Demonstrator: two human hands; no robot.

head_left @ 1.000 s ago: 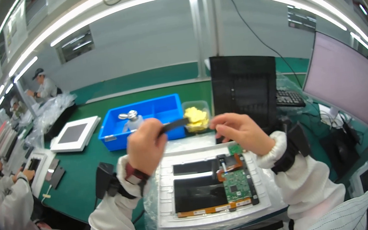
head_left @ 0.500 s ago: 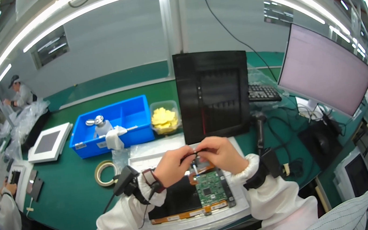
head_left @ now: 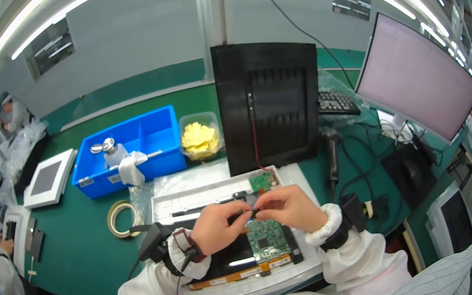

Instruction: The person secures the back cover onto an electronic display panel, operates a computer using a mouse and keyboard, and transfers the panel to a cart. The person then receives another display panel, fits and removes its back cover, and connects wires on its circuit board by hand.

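Note:
My left hand (head_left: 217, 228) and my right hand (head_left: 294, 208) meet fingertip to fingertip over an opened device. Each hand is closed in a pinch. Something small and dark shows between the fingertips, too small to name. Below them lies a green circuit board (head_left: 268, 240), beside a glossy black panel (head_left: 227, 258) edged by an orange strip (head_left: 230, 278). These parts sit in a white housing (head_left: 165, 202). A smaller green board (head_left: 262, 180) shows past my right fingers. Part of the device's middle is hidden behind my hands.
Behind the housing stands a black back cover (head_left: 283, 98) with a red wire (head_left: 255, 139). Around it are a blue bin (head_left: 160, 164), a tub of yellow pieces (head_left: 187, 152), a tape roll (head_left: 111, 222), a handheld scanner (head_left: 332, 155) and a monitor (head_left: 416, 77). A co-worker (head_left: 17, 115) sits far left.
Both hands have moved lower, nearer the large circuit board, still pinched together. The smaller green board and the housing's far part have come into sight. The whole view has shifted slightly.

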